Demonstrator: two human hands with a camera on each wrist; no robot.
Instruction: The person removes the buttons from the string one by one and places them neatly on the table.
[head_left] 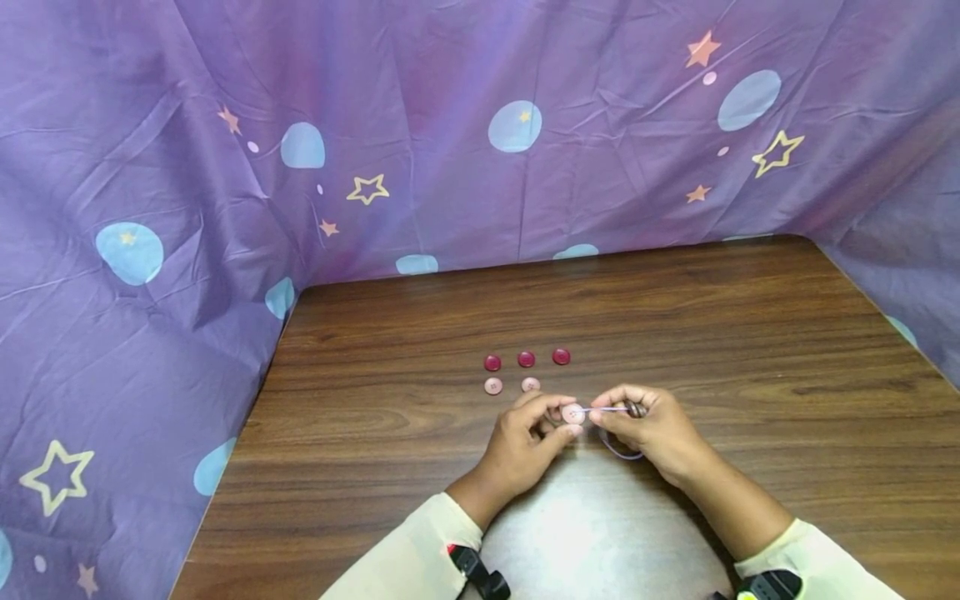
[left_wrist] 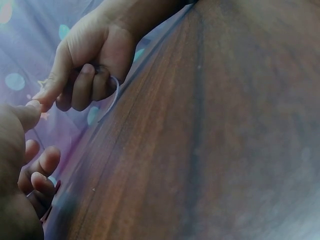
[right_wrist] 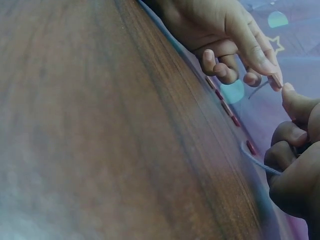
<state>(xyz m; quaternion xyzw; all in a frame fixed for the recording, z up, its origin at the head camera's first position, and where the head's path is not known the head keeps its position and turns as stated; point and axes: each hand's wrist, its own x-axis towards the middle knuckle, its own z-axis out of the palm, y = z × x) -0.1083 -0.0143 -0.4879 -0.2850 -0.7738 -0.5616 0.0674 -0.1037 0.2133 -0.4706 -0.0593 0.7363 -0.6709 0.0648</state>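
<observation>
My left hand (head_left: 517,446) pinches a pale pink button (head_left: 573,414) by its edge between thumb and fingertips, face toward me. A thin lilac cord (head_left: 609,409) runs from the button's face to my right hand (head_left: 656,433), whose thumb and index finger pinch it. Below the right fingers the cord hangs in a loop. Something small and dark (head_left: 636,409) shows within the curled right fingers; I cannot tell what it is. In the right wrist view a short cord tail (right_wrist: 257,90) sticks out behind the button, which is edge-on there.
Beyond my hands, three dark red buttons (head_left: 527,359) lie in a row on the brown wooden table (head_left: 360,467). Nearer lie two pale pink buttons (head_left: 492,386), the right one just behind my left fingers. A purple patterned cloth (head_left: 450,167) hangs around the table's far side.
</observation>
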